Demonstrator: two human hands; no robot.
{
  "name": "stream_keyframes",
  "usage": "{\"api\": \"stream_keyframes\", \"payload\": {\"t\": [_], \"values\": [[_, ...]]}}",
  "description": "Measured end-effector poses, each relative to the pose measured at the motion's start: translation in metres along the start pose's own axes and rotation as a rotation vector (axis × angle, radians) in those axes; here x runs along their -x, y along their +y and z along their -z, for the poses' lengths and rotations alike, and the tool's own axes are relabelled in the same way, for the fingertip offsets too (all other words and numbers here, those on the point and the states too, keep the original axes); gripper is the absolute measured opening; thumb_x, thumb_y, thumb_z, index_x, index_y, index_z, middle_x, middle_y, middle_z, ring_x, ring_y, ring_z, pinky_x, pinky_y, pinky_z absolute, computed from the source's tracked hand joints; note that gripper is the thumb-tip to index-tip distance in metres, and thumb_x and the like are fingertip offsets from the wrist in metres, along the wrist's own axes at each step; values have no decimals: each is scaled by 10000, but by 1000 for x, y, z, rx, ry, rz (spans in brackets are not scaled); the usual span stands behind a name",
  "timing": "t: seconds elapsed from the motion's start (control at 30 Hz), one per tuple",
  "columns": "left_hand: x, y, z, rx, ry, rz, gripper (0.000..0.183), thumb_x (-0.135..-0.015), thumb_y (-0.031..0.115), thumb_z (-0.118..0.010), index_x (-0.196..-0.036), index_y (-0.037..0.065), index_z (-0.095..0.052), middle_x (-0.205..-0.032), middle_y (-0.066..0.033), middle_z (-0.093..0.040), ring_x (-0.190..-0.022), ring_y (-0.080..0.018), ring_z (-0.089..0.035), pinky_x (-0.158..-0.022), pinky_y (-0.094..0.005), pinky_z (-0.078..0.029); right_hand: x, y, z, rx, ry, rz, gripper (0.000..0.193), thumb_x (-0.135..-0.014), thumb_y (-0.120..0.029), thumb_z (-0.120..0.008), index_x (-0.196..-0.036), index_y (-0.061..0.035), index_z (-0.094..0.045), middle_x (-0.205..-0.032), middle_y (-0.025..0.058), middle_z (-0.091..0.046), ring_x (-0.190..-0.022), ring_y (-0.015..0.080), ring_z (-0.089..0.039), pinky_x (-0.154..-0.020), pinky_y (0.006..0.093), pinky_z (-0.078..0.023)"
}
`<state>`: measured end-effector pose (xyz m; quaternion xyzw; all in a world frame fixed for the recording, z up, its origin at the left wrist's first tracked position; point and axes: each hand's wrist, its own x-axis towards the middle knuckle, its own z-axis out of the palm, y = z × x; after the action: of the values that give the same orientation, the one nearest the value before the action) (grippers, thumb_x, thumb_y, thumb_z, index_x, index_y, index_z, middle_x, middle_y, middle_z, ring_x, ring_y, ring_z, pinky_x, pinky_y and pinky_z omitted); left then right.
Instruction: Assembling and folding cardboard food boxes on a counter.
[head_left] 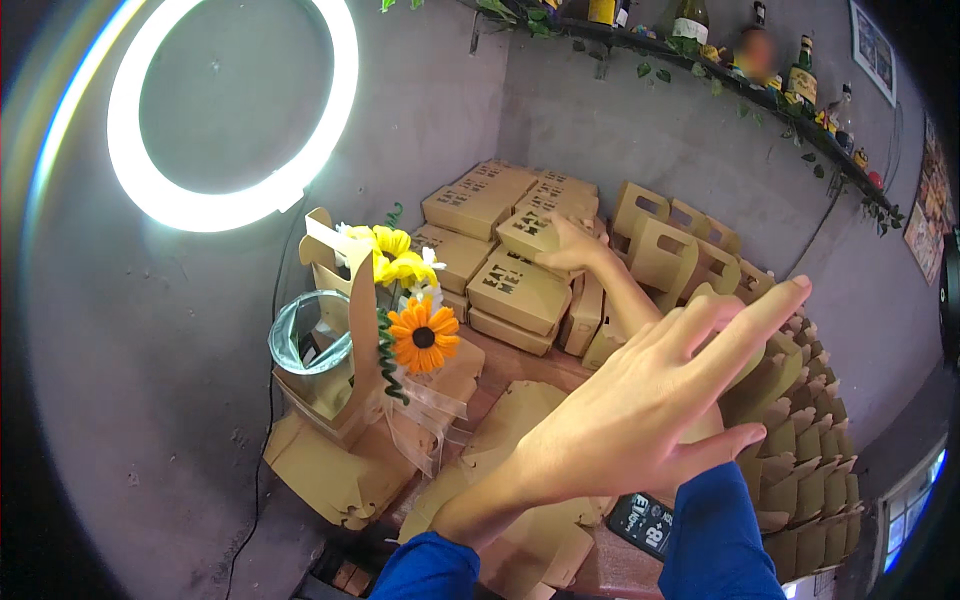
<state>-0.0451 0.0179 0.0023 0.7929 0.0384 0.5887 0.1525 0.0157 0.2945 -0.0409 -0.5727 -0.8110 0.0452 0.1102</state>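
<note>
My left hand (640,410) is raised in the foreground, crossing toward the right, fingers spread and holding nothing. Behind it my right arm reaches far across the table. At its end, my right hand (572,246) grips the near right side of a closed brown cardboard box (525,230) with dark print on its lid. That box lies on the stack, just behind another printed cardboard box (518,290). Below my left hand, an unfolded cardboard blank (505,410) lies on the reddish table (610,570), partly hidden by my left forearm.
Nested open cardboard carriers (810,480) crowd the right side, with handled boxes (660,250) behind them. At left, a cardboard carrier (363,320) holds yellow and orange flowers (423,335). A dark phone (640,525) lies near my right sleeve. A lit ring lamp (130,130) stands upper left; a bottle shelf (650,45) hangs above.
</note>
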Motion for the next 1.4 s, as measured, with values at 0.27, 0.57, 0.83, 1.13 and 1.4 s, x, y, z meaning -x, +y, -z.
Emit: {"api": "stream_keyframes", "payload": {"t": [0.27, 0.57, 0.83, 1.13, 1.4], "values": [[0, 8, 7, 36, -138, 25, 849, -788, 112, -689, -1484, 43, -206, -956, -168, -511, -728, -319, -574, -689, -426, -474, -25, 6, -26, 69, 71, 117, 713, -781, -244, -679, -1423, -171, -378, -1481, 144, -349, -1368, 322, -333, -1082, 558, -184], [3, 4, 3, 43, -213, 29, 801, -801, 129, -669, -1460, 6, -231, -857, -187, -533, -730, -341, -575, -692, -443, -467, -20, 2, -52, 179, 344, 141, 605, -823, -172, -656, -1385, -140, -434, -1385, 176, -431, -1307, 348, -399, -1014, 546, -251], [5, -3, -3, -8, -252, 10, 709, -802, 143, -670, -1392, -25, -314, -862, -193, -552, -758, -361, -594, -675, -447, -486, -9, 9, -49, 89, 365, 210, 633, -805, -207, -679, -1373, -104, -420, -1327, 259, -452, -1269, 389, -431, -1063, 542, -236], [8, 6, -3, 23, -299, 60, 613, -800, 160, -673, -1310, -45, -402, -905, -212, -586, -746, -397, -614, -677, -453, -501, 36, 24, 11, -84, 499, 324, 492, -839, -295, -639, -1260, -69, -522, -1360, 252, -444, -1295, 395, -405, -1087, 496, -291], [9, -3, -13, -88, -439, 89, 544, -857, 287, -634, -1302, 28, -459, -935, -197, -615, -722, -364, -631, -661, -439, -519, 157, 7, 109, -121, 790, 483, 304, -817, -293, -664, -1013, -62, -642, -1064, 134, -632, -985, 308, -606, -894, 480, -434]]}}
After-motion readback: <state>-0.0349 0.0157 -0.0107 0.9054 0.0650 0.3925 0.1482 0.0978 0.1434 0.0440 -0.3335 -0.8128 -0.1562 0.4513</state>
